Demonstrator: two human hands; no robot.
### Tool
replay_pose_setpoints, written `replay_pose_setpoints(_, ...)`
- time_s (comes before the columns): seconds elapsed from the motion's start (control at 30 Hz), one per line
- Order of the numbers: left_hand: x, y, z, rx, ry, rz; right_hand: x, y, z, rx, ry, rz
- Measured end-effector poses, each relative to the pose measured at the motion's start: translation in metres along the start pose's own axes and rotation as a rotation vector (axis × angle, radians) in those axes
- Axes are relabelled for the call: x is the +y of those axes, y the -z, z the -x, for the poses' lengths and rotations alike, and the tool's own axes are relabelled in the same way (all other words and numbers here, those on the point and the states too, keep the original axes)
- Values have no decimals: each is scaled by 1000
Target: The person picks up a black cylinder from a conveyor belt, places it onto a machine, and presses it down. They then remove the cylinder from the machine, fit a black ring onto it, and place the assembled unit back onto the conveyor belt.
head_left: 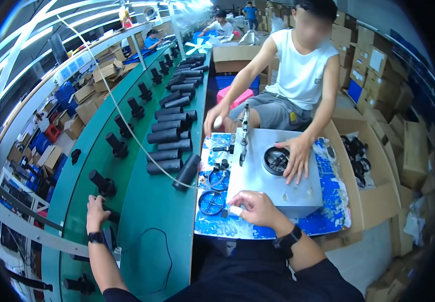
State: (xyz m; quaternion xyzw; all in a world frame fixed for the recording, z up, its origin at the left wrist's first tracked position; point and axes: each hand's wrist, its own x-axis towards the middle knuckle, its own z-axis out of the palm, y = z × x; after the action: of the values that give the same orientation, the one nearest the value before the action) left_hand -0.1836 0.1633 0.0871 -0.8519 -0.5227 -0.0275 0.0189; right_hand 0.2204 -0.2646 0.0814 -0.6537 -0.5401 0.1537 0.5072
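On the green conveyor belt, my left hand has its fingers closed around a black tube fitting, whose end shows past the fingers. My right hand hovers by the near left corner of the grey metal box, fingers loosely bent and apart, nothing seen between them; a white covering wraps one fingertip. Close to it, a blue-and-black round grille lies on the chipped blue board. A black round grille sits in the box's top, under a co-worker's hand. Beside the box stands a metal lever clamp.
Black tubes lie in a row along the green bench; upright black fittings line the belt. A thin pale hose arcs across. The co-worker sits opposite. An open carton of black parts stands at right.
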Motion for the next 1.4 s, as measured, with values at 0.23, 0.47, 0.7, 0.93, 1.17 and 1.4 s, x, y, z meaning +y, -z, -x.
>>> replay_pose_setpoints(0.23, 202, 147, 139, 339, -712, 332, -21, -11, 7, 17, 154, 32)
replay_pose_setpoints(0.47, 301, 120, 167, 326, -1178, 1032, -73, 0, 33, 147, 289, 26)
replay_pose_setpoints(0.7, 271, -54, 92, 57, -473, 1487, -55, 58, 45, 441, -49, -880)
replay_pose_setpoints(0.93, 251, -162, 94, 112, -249, 1500, -4, 72, 35, 580, -120, -668)
replay_pose_setpoints(1.17, 248, -152, 98, 21, -288, 1382, 34, 59, 45, 602, 64, -246)
replay_pose_setpoints(1.4, 247, -151, 98, 23, -290, 1355, 20, 69, 58, 612, -36, -208)
